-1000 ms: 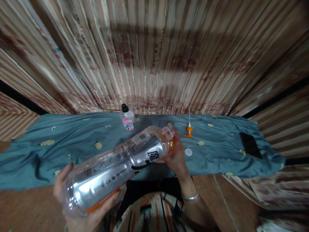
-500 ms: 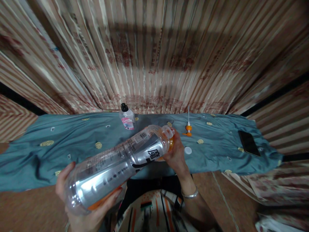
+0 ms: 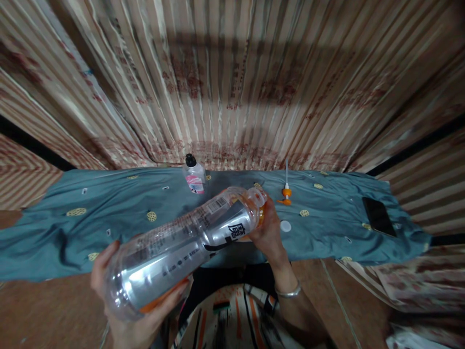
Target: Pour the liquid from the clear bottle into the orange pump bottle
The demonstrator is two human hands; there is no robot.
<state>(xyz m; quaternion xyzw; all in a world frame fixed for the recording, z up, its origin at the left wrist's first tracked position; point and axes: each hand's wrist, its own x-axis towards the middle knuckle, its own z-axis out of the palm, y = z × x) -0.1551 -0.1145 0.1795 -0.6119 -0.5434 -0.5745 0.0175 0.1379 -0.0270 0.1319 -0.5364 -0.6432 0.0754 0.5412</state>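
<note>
A large clear plastic bottle (image 3: 189, 247) with a silver label and black characters lies slantwise across both my hands, its open mouth at the upper right. My left hand (image 3: 134, 310) is wrapped around its base. At the neck, my right hand (image 3: 269, 230) is closed, its fingers mostly hidden behind the bottle. Something orange shows beside those fingers, and I cannot make out what it is. Just right of this hand, a round white cap (image 3: 286, 226) rests on the cloth. Beyond it lies an orange pump head (image 3: 286, 195) with a thin tube.
A small clear bottle (image 3: 194, 177) with a black top and pink label stands near the back edge. A black phone (image 3: 378, 216) lies at the right end of the blue-green cloth (image 3: 119, 198). Striped curtains (image 3: 225, 87) hang close behind the table.
The whole view has shifted slightly, so the table things appear a little further right. Both hands keep hold of the large bottle at nearly the same tilt.
</note>
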